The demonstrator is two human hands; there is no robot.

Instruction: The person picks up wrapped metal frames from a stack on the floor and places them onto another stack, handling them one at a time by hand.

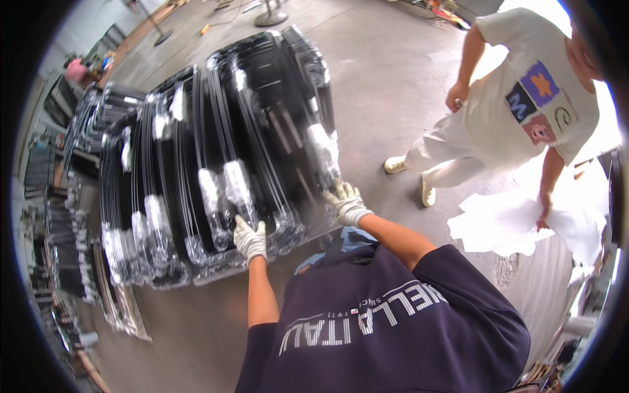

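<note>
Upright black panels (pixel 185 190) stand in a row, their edges and corners wrapped in clear plastic film. The nearest wrapped panel (pixel 291 124), at the right end of the row, is slightly blurred. My left hand (pixel 251 240), in a whitish knit glove, is at the lower edge of the panels, with the thumb apart from the fingers around the wrapped edge. My right hand (pixel 348 204), gloved alike, holds the lower right corner of the end panel, beside a thick patch of plastic wrap (pixel 323 149). Fingertips of both hands are partly hidden against the panels.
At the right a person (pixel 524 98) in white clothes stands facing the row, one hand near a white sheet (pixel 498 223). Wrapped strips (pixel 121 295) lie on the floor at the left. More dark frames (pixel 65 236) line the left side. A round stand base (pixel 271 18) is at the back.
</note>
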